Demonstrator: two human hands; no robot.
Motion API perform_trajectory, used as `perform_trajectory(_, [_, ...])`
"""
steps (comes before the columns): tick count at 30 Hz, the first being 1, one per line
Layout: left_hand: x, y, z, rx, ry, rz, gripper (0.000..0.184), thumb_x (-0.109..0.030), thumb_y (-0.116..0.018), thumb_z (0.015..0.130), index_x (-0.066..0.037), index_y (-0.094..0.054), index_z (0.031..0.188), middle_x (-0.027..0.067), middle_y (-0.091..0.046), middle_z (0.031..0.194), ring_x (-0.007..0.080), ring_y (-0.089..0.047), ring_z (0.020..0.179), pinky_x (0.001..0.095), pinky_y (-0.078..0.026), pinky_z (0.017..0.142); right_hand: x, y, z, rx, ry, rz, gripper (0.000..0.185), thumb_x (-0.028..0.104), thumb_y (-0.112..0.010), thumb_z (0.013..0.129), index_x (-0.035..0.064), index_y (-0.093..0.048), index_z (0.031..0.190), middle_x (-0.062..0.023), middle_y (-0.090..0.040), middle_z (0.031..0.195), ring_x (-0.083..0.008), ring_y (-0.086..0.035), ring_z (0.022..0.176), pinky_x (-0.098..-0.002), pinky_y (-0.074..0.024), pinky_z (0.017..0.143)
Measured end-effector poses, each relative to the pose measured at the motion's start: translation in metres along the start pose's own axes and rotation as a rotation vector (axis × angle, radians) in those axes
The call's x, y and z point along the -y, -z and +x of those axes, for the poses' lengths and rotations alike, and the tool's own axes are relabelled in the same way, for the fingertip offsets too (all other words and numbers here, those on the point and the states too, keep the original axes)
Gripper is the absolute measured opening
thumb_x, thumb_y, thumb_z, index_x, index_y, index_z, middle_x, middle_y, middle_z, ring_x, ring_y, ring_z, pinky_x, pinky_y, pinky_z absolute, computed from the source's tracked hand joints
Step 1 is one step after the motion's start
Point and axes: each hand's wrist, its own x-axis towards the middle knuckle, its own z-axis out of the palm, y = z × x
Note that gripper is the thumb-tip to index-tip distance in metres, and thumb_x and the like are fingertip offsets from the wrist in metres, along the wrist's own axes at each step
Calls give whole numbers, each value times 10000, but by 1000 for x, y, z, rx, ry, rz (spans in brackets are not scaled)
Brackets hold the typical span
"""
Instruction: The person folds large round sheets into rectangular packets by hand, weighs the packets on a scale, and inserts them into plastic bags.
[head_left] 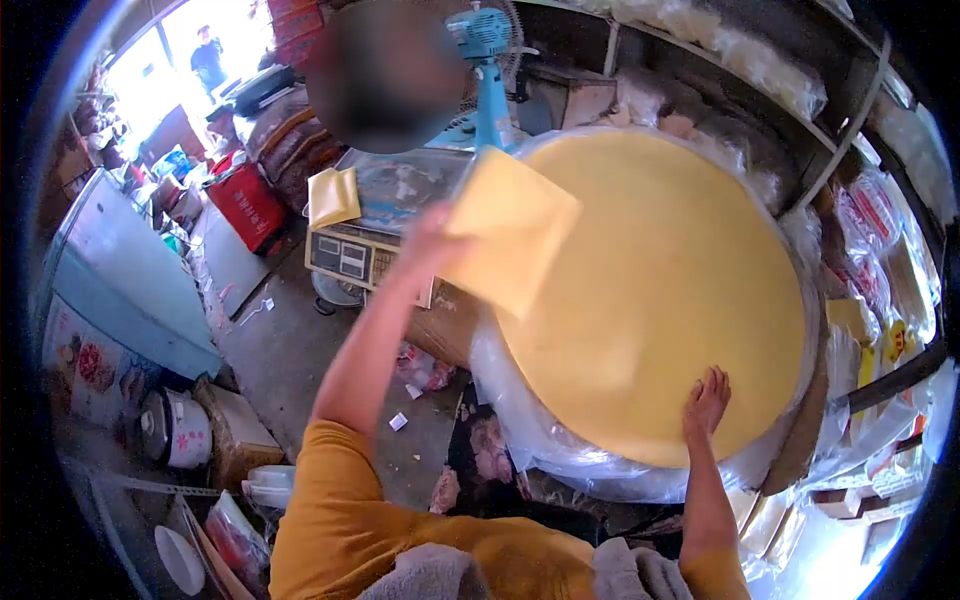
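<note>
My left hand (438, 245), smeared by motion, grips the edge of a folded yellow sheet (515, 235), roughly square, held up over the left rim of a large round yellow sheet (650, 270). What that round sheet is made of I cannot tell; clear plastic film (560, 440) wraps around its edge. On its near right part rests my right hand (708, 400), palm down with fingers stretched out, holding nothing. Left of my left hand stands a weighing scale (350, 258) with a keypad and displays. Another folded yellow piece (333, 198) lies at the scale's left side.
A turquoise fan (490, 90) stands behind the scale, beside a blurred round patch. A red bag (245, 205), a pale blue chest (130, 280) and a white pot (185, 430) are at left. Shelves with plastic-wrapped goods (865, 215) line the right. A person (207, 60) stands in the bright doorway.
</note>
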Motion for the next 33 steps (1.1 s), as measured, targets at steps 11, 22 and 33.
perform_trajectory(11, [52,91,100,-606,-403,1139,605,-131,-655,708,25,-408,1237,206,-468,1231,336,-441,1150,413,-337,980,3,2,0,28,31,-135,419,168,-448,860,28,-394,1251,-142,-374,1315,-310,-298,1259,-460,-217,1043])
perform_trajectory(22, [116,-150,78,427,-452,1123,612,-386,-488,851,-139,-283,1372,124,-171,1452,292,-143,1346,541,-152,1050,16,19,5,169,69,-130,516,271,-491,858,58,-350,1306,-176,-266,1393,-383,-209,1294,-541,-149,1048])
perform_trajectory(33, [171,-240,282,133,-350,1316,613,-428,-433,866,-145,-258,1381,113,-205,1447,320,-153,1339,555,-171,1033,19,28,20,508,67,-85,484,323,-482,820,56,-460,1223,-186,-337,1351,-408,-253,1271,-603,-144,1013])
